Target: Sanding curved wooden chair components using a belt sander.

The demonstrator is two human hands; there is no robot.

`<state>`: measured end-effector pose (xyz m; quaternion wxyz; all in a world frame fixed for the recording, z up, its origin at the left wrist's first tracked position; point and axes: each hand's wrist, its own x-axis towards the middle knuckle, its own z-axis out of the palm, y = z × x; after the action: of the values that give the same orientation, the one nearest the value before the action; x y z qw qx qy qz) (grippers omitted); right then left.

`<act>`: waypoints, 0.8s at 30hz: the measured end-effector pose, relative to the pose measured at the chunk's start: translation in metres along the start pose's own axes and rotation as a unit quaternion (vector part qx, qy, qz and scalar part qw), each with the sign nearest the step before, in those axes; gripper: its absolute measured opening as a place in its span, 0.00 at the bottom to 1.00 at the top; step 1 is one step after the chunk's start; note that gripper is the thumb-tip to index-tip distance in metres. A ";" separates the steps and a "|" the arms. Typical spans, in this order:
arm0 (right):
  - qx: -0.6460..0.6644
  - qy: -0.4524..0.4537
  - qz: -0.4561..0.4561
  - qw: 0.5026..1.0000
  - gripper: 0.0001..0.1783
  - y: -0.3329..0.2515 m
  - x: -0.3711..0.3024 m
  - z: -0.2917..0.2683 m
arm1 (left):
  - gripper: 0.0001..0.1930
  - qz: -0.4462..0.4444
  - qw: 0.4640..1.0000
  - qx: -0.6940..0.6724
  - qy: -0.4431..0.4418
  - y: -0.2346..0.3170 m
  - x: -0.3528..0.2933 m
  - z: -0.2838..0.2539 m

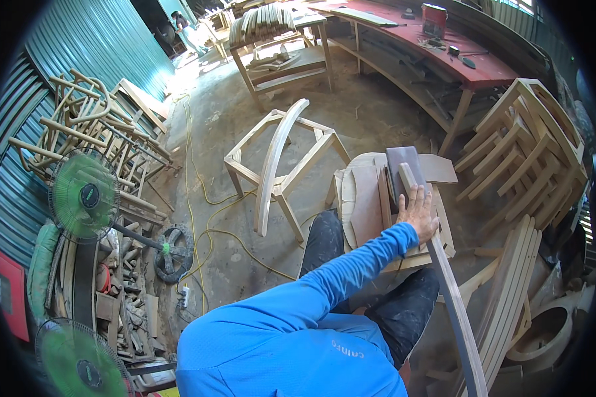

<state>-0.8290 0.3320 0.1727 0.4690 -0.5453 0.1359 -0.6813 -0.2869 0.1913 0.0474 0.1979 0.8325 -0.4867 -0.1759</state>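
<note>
My left hand [418, 213] lies palm down, fingers stretched out, on the upper part of a long curved wooden strip [453, 301]. The strip's far end pokes out past the fingers, over a grey flat pad or plate [404, 162] whose exact kind I cannot tell. From there the strip runs down to the lower edge of the picture, beside my right knee. Under the hand is a low wooden stand [364, 195] with thin boards on it, in front of my legs. My right hand is out of view.
A wooden frame [311, 142] with another curved strip [278, 165] across it stands ahead. Stacked chair frames [520, 152] and long strips [510, 291] are at right. A red-topped bench [470, 63] is beyond. Green fans [84, 195], scrap wood and a yellow cable [245, 246] lie left.
</note>
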 end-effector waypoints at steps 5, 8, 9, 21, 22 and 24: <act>0.137 0.056 -0.041 0.988 0.16 0.062 0.012 0.062 | 0.45 0.007 0.999 0.029 -0.011 -0.023 0.055 -0.017; 0.086 0.047 -0.014 0.995 0.15 0.093 0.001 0.067 | 0.45 -0.013 0.998 0.063 0.002 -0.048 0.082 -0.026; 0.084 0.050 -0.014 0.995 0.15 0.094 0.001 0.069 | 0.46 -0.024 0.997 0.079 0.007 -0.051 0.084 -0.025; 0.058 0.030 0.019 0.998 0.11 -0.005 -0.006 0.006 | 0.46 0.001 0.999 0.041 0.020 0.003 -0.011 0.009; 0.054 0.030 0.022 0.998 0.11 0.000 -0.003 0.012 | 0.46 0.012 0.999 0.026 0.030 0.003 -0.008 0.012; 0.093 0.050 -0.018 0.994 0.10 0.017 0.003 0.031 | 0.45 0.007 0.999 0.025 0.021 -0.001 0.010 0.011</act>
<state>-0.7933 0.3309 0.1748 0.4978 -0.4670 0.0853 -0.7259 -0.2870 0.1813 0.0367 0.1883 0.8371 -0.4927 -0.1452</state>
